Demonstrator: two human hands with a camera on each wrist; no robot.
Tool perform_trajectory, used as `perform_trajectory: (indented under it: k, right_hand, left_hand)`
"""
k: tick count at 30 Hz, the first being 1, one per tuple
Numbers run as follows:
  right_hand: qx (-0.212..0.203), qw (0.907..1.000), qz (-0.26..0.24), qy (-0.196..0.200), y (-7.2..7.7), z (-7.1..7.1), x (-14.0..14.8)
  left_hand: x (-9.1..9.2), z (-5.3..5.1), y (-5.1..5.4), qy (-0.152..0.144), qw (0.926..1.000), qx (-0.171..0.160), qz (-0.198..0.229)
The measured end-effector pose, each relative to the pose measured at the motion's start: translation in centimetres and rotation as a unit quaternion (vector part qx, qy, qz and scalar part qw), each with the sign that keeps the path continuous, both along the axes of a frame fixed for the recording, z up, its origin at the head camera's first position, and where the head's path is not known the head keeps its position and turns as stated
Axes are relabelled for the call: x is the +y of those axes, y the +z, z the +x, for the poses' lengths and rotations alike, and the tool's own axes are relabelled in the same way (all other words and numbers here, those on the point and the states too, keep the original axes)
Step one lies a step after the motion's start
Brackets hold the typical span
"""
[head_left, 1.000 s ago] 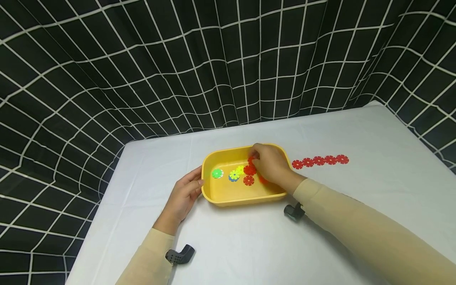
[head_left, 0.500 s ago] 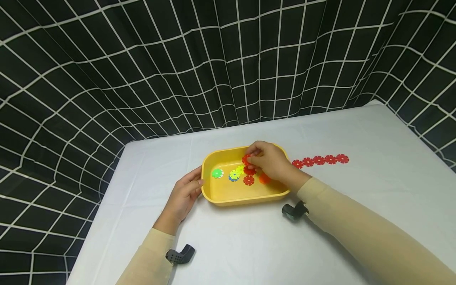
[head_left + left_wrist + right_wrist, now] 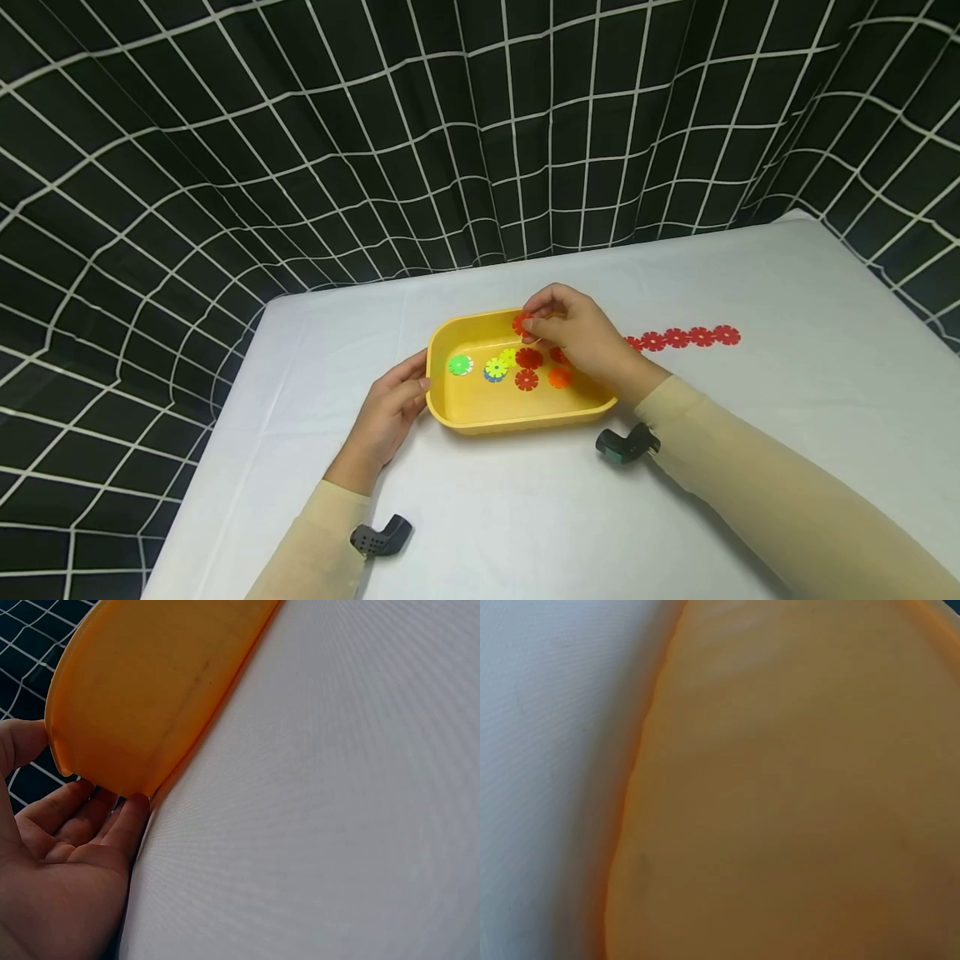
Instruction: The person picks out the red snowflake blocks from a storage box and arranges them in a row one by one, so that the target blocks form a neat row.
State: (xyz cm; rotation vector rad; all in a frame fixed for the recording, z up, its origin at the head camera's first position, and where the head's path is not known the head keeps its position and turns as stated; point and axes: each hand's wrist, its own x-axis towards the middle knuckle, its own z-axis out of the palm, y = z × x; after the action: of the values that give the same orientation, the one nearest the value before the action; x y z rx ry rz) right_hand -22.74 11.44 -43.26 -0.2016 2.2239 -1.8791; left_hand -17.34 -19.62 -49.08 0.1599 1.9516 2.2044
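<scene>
In the head view my right hand [image 3: 581,333] pinches a red notched snowflake disc [image 3: 521,323] between thumb and fingers, over the far part of a yellow tray [image 3: 495,427]. My left hand [image 3: 386,414] grips the tray's left end, the thumb at the rim and the fingers against the outer wall, as the left wrist view also shows. Inside lie red discs [image 3: 527,380], an orange disc [image 3: 559,377], yellow discs [image 3: 497,367], a blue one partly covered, and a green disc [image 3: 458,365] over a white one. The tray's wall [image 3: 780,787] fills most of the right wrist view, hiding the right hand.
A straight row of several joined red discs [image 3: 677,337] lies right of the tray, its near end partly behind my right hand. A white cloth [image 3: 487,517] covers the table. Black curtain [image 3: 480,125] with white grid lines stands behind and at both sides.
My right hand has risen from the tray's floor and moved slightly away from me, bringing up the red disc. The left hand keeps its grip on the tray.
</scene>
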Motion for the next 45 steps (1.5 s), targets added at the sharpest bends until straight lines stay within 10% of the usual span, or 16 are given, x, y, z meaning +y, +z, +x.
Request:
perform_trajectory:
  k: [22, 45]
  right_hand:
    - [0.056, 0.9983, 0.012, -0.006, 3.3, 1.4, 3.4]
    - [0.045, 0.9966, 0.040, -0.057, 1.7, 2.8, 9.6]
  left_hand:
    - [0.1, -0.1, 0.0, 0.004, 1.0000, -0.004, 0.005]
    - [0.1, 0.0, 0.0, 0.007, 0.9999, -0.006, 0.011]
